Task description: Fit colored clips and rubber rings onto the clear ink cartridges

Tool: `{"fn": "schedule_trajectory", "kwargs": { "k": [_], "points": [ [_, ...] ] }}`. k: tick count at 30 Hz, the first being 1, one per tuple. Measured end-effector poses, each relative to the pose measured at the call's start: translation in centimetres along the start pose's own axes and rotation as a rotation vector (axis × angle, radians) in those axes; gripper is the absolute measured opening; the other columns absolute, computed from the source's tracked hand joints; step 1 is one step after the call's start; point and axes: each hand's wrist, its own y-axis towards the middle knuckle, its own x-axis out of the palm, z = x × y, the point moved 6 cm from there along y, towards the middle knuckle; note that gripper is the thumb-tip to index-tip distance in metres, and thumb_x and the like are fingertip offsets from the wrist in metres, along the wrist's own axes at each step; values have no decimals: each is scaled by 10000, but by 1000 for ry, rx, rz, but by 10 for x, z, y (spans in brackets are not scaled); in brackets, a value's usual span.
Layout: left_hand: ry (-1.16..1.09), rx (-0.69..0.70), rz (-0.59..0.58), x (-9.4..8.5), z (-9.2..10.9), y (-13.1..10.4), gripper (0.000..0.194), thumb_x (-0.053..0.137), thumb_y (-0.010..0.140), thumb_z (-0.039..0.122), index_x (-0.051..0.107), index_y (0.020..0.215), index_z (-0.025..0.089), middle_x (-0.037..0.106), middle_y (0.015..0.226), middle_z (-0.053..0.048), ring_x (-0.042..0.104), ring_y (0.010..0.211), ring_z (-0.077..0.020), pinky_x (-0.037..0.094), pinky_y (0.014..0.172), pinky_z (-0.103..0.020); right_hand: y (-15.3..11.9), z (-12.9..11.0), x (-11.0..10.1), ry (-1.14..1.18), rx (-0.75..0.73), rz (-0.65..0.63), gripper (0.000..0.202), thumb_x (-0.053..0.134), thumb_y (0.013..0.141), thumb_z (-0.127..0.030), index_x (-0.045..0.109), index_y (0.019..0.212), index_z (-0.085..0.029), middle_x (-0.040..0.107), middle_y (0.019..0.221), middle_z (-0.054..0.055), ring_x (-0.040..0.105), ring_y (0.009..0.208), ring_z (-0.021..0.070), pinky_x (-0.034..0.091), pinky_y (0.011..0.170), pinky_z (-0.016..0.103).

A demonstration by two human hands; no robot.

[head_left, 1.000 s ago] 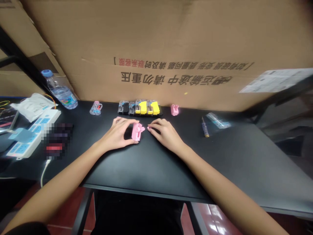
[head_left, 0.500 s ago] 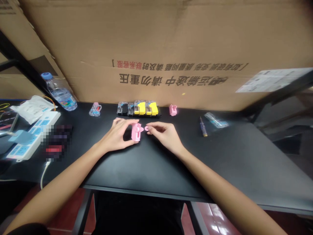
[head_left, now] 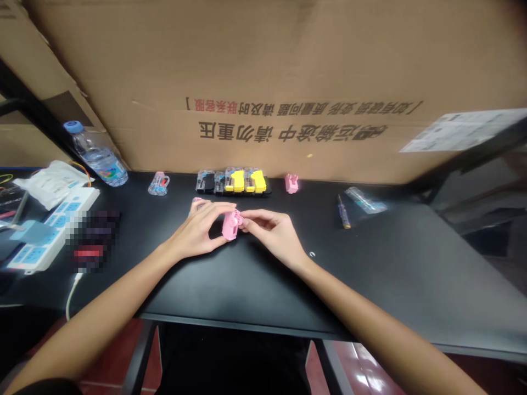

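My left hand (head_left: 201,227) is closed on a boxy pink plastic housing (head_left: 230,224), held just above the black table between thumb and fingers. With its thumb and fingertips, my right hand (head_left: 272,227) pinches a small pink disc (head_left: 240,219). The disc meets the right side of the housing, partly covered by my fingers; I cannot tell whether it is seated. Behind my left hand, another small pink piece (head_left: 197,202) partly shows. A small white C-shaped piece (head_left: 312,254) lies by my right wrist.
Along the back stand clear modules with yellow parts (head_left: 236,181), a clear piece (head_left: 158,184) and a pink bracket (head_left: 291,184). On the right lie a screwdriver (head_left: 343,213) and a clear packet (head_left: 365,200). A bottle (head_left: 101,159) and power strip (head_left: 53,230) occupy the left.
My right hand has moved left, bringing the disc from a small gap away up against the housing. The housing has turned slightly in my left hand. The white C-shaped piece now shows.
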Motion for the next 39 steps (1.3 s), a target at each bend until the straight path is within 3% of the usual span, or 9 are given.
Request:
{"fn": "schedule_trajectory", "kwargs": {
  "k": [4, 10, 24, 28, 31, 35, 37, 39],
  "points": [
    [14, 33, 15, 0, 4, -1, 426, 695, 1005, 336, 560, 1403, 269, 669, 1497, -124, 633, 1383, -291, 341, 1186, -490, 0, 1, 4, -8, -41, -24, 420, 889, 810, -556, 800, 1063, -232, 828, 1039, 76, 797, 963, 261, 679, 927, 451],
    [38, 102, 13, -1, 16, 0, 434, 672, 991, 228, 567, 1410, 272, 674, 1479, -110, 654, 1336, -273, 355, 1158, -457, -1, 4, 6, -61, -73, 18, 450, 870, 829, -569, 682, 1088, -252, 763, 917, 45, 751, 843, 215, 656, 790, 383],
    [74, 145, 24, -1, 20, 0, 425, 675, 964, 193, 585, 1375, 251, 692, 1431, -108, 678, 1268, -261, 363, 1143, -441, -2, 4, 8, -72, -106, -8, 423, 837, 873, -565, 639, 1087, -258, 763, 877, 30, 756, 802, 215, 638, 786, 383],
    [108, 92, 54, -8, 14, 1, 474, 711, 944, 225, 572, 1396, 259, 690, 1448, -101, 659, 1323, -277, 346, 1162, -451, 1, -2, -1, -190, -225, -4, 314, 726, 988, -484, 656, 1178, -244, 803, 1006, 63, 787, 942, 238, 646, 907, 419],
    [147, -9, 99, -16, 1, 1, 504, 746, 927, 258, 559, 1395, 260, 699, 1438, -99, 647, 1351, -293, 336, 1159, -460, 3, -7, -7, -476, -364, -19, 279, 592, 1072, -398, 684, 1289, -248, 796, 1242, 99, 759, 1171, 276, 586, 1087, 503],
    [184, -150, 149, -24, -19, 0, 559, 813, 896, 342, 553, 1383, 254, 732, 1368, -94, 680, 1263, -308, 337, 1138, -478, 5, 5, 5, -841, -433, -256, 487, 516, 1104, -427, 591, 1545, -235, 545, 1653, 130, 503, 1545, 333, 415, 1274, 591],
    [185, -200, 158, -24, -26, -1, 605, 842, 874, 378, 550, 1387, 250, 742, 1331, -91, 696, 1205, -305, 340, 1135, -485, 5, 13, 12, -963, -412, -370, 594, 497, 1110, -475, 499, 1635, -199, 429, 1724, 140, 400, 1609, 341, 342, 1318, 600],
    [177, -222, 161, -22, -29, -1, 632, 858, 863, 402, 544, 1390, 251, 743, 1321, -87, 700, 1185, -301, 339, 1135, -488, 5, 19, 14, -1045, -390, -413, 650, 471, 1116, -508, 452, 1666, -164, 402, 1731, 154, 384, 1616, 346, 303, 1335, 602]
  ]
}}
